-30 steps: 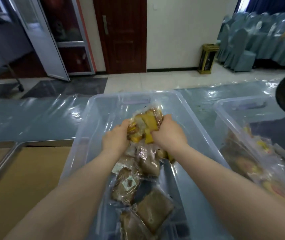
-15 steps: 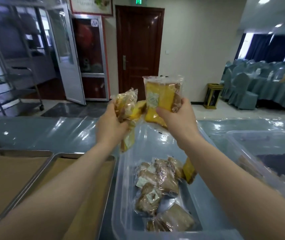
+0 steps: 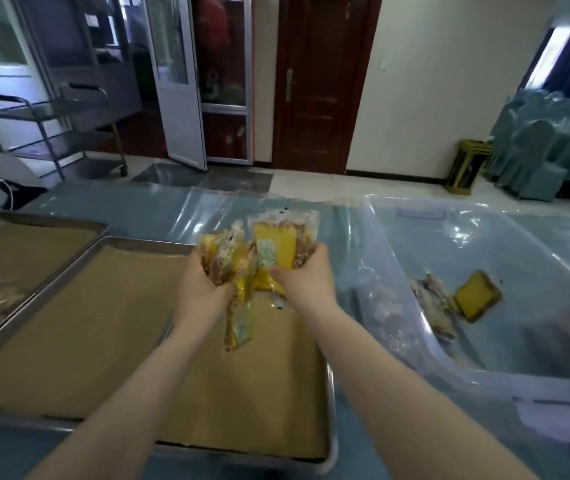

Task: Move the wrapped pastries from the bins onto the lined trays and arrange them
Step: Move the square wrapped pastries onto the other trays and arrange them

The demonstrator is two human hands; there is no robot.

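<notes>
Between left hand (image 3: 203, 293) and right hand (image 3: 303, 281), bunched pastries (image 3: 274, 244) blur together.

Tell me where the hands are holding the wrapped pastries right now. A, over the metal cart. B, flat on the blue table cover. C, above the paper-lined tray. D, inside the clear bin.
C: the left hand and right hand grip the wrapped pastries above the paper-lined tray, while the clear bin sits off to the right.
</notes>
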